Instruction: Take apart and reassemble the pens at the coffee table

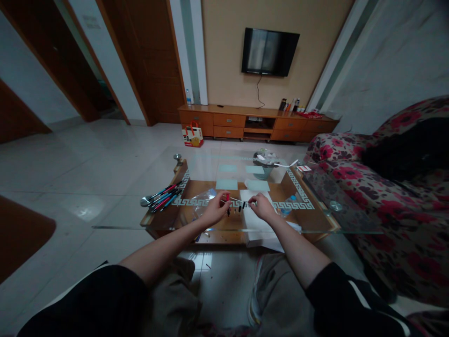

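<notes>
Over the near part of the glass table, my left hand (218, 208) is closed on a red pen part (228, 197), held upright between thumb and fingers. To its right, my right hand (263, 207) is pinched around a small thin pen part, mostly hidden by the fingertips. A thin pale rod (236, 200) spans the gap between the hands; which hand bears it is unclear. Small black pen pieces (240, 208) lie below, between the hands. A bundle of colored pens (165, 196) rests on the table's left side.
The glass table (206, 157) has a wooden lower shelf. White paper or a box (250, 224) is under my right hand, near a plastic bottle (289, 204). A lined basket (264, 171) stands farther back. The floral sofa (351, 154) flanks the right side.
</notes>
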The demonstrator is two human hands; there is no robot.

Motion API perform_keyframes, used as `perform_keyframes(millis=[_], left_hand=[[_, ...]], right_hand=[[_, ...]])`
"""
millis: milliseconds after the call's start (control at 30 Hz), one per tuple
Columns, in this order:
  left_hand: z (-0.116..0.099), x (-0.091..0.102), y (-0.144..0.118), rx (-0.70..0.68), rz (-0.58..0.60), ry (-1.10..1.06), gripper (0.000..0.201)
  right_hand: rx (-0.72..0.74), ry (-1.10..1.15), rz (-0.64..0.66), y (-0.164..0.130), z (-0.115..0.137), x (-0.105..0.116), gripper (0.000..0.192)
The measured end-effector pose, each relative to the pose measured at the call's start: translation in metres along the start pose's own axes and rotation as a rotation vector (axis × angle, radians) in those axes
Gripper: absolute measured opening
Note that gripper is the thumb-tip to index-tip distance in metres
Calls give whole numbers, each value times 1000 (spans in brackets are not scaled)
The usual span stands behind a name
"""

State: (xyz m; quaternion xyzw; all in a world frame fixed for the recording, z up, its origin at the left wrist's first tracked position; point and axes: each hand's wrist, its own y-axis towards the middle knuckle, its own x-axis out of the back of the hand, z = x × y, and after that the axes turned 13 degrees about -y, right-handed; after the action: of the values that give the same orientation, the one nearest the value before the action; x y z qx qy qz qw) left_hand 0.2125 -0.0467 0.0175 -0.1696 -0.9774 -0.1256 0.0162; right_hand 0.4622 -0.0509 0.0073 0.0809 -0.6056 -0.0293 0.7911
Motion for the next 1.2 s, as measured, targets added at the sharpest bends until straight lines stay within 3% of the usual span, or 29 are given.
perform_keyframes(millis=[500,700,967,1200], left_hand=[[0,-1,1,5,17,-17,37],[-3,1,1,-8,30,-17,37],[3,-1,3,-3,10,-27,41],[4,-2,4,-8,12,-4,35]], right_hand=[[-53,-73,53,2,1,-2,15],[-116,6,-141,8,4,5,13],[-144,313,-371,2,25,30,11],[-90,470,-379,-3,43,39,19]])
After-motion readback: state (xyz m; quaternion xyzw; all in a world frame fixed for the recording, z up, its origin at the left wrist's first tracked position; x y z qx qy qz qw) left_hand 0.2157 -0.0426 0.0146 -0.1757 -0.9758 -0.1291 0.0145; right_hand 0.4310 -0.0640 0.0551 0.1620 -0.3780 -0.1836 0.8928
